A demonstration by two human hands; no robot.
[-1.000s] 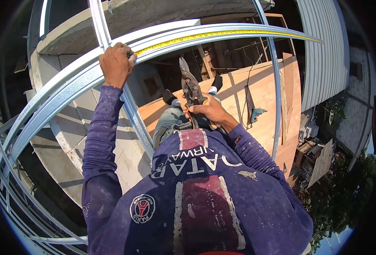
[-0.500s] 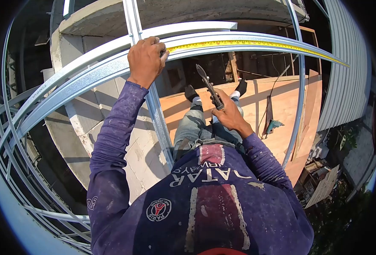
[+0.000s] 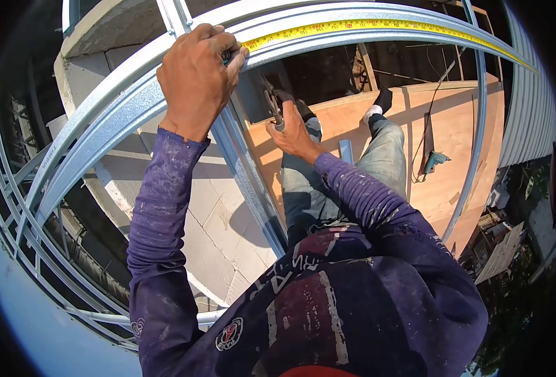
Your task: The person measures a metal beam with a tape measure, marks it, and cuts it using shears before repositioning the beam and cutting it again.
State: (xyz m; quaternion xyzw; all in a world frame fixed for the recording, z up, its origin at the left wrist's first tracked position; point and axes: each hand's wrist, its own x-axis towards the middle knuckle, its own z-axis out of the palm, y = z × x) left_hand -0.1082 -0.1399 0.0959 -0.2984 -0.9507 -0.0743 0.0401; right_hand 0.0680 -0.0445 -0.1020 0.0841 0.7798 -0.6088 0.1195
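My left hand (image 3: 197,78) is closed at the end of the yellow tape measure (image 3: 353,25), pressed on the long silvery metal channel (image 3: 124,116). The tape lies stretched along the channel toward the right. Below and to the right of it, my right hand (image 3: 295,132) is wrapped round the metal snips (image 3: 273,103), which point up toward the channel. The snips' blades are partly in shadow, and their handles are mostly hidden by my fingers. A metal post (image 3: 243,169) runs down from under the channel, between my two arms.
Plywood boards (image 3: 441,122) lie under my feet, with a green power drill (image 3: 437,160) and its cord on them. A block wall (image 3: 218,232) stands at the left. Corrugated sheeting (image 3: 532,119) is at the right, past another metal bar (image 3: 479,113). Curved metal bars fill the far left.
My right hand has moved left with the snips, nearer the post and the channel. My left hand stays at the tape's end and looks larger. My legs are farther apart.
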